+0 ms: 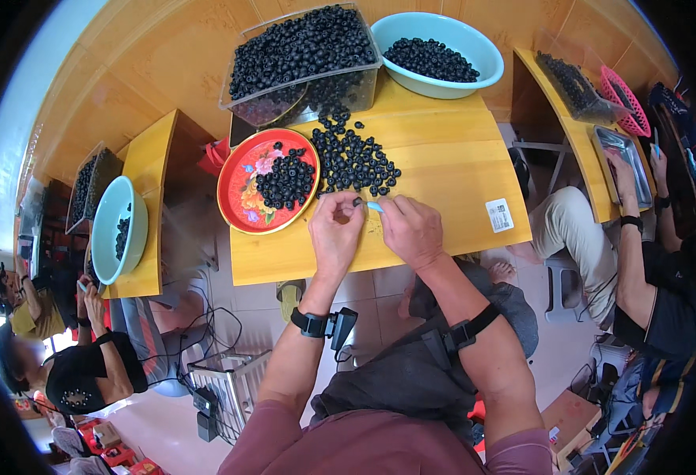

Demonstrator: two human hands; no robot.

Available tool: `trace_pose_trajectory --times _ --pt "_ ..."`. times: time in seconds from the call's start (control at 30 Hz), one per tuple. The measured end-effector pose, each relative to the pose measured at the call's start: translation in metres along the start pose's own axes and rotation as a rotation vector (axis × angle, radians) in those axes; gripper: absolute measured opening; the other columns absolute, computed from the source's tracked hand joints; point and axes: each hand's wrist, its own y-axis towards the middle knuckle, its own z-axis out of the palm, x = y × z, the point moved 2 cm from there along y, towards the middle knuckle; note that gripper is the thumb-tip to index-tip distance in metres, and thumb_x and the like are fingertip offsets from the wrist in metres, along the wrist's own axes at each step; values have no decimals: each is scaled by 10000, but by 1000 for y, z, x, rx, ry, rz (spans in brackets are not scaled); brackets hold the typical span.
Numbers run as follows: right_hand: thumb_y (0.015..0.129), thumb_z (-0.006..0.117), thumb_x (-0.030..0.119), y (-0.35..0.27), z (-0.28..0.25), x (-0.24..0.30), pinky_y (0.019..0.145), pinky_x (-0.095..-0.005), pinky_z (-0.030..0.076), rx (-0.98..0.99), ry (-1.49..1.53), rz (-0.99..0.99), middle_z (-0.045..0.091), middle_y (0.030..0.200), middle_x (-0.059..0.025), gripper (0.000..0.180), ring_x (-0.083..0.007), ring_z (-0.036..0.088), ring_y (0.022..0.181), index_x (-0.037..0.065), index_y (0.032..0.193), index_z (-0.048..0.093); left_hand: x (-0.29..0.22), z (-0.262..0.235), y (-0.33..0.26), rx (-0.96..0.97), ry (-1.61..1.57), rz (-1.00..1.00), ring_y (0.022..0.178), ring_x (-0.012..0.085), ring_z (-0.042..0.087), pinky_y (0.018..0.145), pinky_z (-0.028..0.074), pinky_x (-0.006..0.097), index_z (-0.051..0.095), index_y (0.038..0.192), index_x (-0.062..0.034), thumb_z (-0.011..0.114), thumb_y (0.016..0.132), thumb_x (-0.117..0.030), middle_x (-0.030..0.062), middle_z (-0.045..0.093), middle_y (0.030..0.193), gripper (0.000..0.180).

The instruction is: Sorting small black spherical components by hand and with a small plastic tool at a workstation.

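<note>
Head view: dark bead (357, 203) between left hand (335, 233) fingers (346, 207), touching.

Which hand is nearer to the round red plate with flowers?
Left. The left hand is just right of the red plate; the right hand is farther right.
</note>
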Motion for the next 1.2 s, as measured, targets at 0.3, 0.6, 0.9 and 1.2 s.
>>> trace_pose_trajectory --times 0.3,0.6,0.9,1.2 --pt "864 709 122 -1 3 1 601 -378 546 6 -17 -28 615 762 -55 105 -235 669 695 75 955 731 -7 -2 -1 45 74 37 844 90 676 777 575 251 701 1068 -2 775 886 22 33 690 962 198" --pt "854 707 111 -1 3 -1 603 -379 553 6 -20 -18 617 759 -63 132 -239 674 689 66 975 733 -9 -1 -2 34 3 -22 863 107 699 800 593 256 665 1099 2 780 886 30 61 722 958 244" --pt "854 712 121 -1 2 1 594 -374 548 36 -42 -38 599 748 -57 130 -232 667 688 75 975 728 -8 0 -1 19 6 -13 836 131 719 749 604 268 680 1047 3 784 864 48 69 699 940 215" --pt "858 706 129 -2 5 -1 589 -382 553 36 -41 -8 611 749 -59 109 -240 679 689 80 953 724 -7 1 -3 17 -58 -47 854 123 718 759 605 264 675 1039 8 782 871 52 71 714 948 204"
